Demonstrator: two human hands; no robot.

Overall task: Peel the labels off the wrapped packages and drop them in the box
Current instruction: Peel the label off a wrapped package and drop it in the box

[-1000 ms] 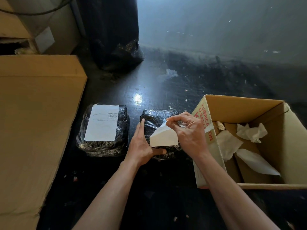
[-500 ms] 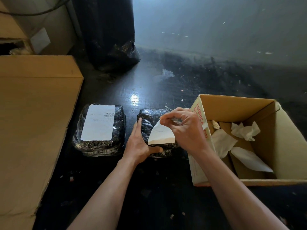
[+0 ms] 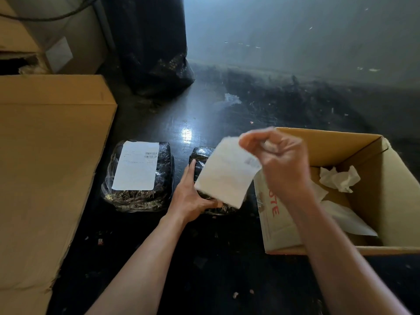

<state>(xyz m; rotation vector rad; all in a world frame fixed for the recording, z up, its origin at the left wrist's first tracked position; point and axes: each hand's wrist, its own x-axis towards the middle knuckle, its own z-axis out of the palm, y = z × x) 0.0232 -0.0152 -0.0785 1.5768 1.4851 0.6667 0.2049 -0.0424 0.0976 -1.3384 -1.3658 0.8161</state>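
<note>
Two black plastic-wrapped packages lie on the dark floor. The left package [image 3: 138,196] still carries a white label [image 3: 136,165]. My left hand [image 3: 190,196] holds the near-left edge of the right package [image 3: 201,156], thumb along its front. My right hand [image 3: 278,164] is raised above that package and pinches a white peeled label [image 3: 227,175] by its top corner; the label hangs free, blurred by motion. To the right stands the open cardboard box [image 3: 386,196] with several crumpled and flat white labels [image 3: 338,178] inside.
A large flat cardboard box [image 3: 45,167] fills the left side. A black plastic bag [image 3: 156,53] stands at the back against a grey wall. More cartons [image 3: 56,42] sit in the far left corner. Small debris dots the floor.
My right hand has pulled the label fully off the right package and lifted it up and to the right. My left hand stays on the package.
</note>
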